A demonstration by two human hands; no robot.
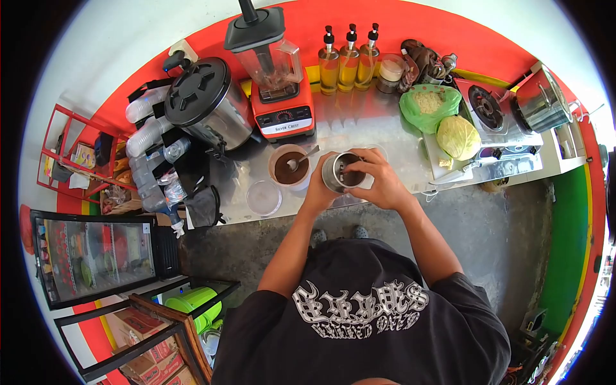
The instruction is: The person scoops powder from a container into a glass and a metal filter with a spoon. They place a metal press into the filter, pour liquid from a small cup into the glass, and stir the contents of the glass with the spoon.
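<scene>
Near the counter's front edge, my left hand [317,185] wraps round the left side of a small metal cup [330,173]. My right hand [377,179] holds the cup's right side, with a finger reaching over its rim. Something dark shows inside the cup; I cannot make out what it is. Just left of my left hand stands a white tub of brown powder [282,172] with a metal spoon [303,158] in it. A round clear lid [264,197] lies on the steel counter [234,192] to the lower left of the tub.
Behind the tub stands a red blender [282,115], with a large steel urn [215,109] left of it. Three pump bottles [348,67] line the wall. A cabbage [458,138], a green bag [428,102], a stove [491,115] and a steel pot [542,102] are at right.
</scene>
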